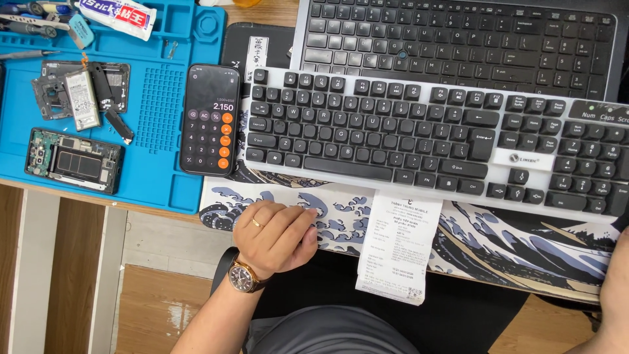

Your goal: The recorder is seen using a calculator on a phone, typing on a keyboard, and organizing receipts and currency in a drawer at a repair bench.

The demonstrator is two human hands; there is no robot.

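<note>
My left hand [275,237] rests at the front edge of the wave-patterned desk mat [511,242], fingers curled loosely with nothing in them; it wears a ring and a wristwatch. A white paper receipt [398,246] hangs over the desk edge just right of that hand, tucked under a white keyboard with black keys [432,134]. A black phone [210,119] showing a calculator screen lies left of the keyboard. Only my right forearm [614,295] shows at the right edge; the right hand is out of frame.
A blue repair mat [154,177] at left holds a disassembled phone [73,160], a loose battery [82,99], tools and a glue tube [118,14]. A second black keyboard [458,39] lies behind the white one. Floor shows below the desk.
</note>
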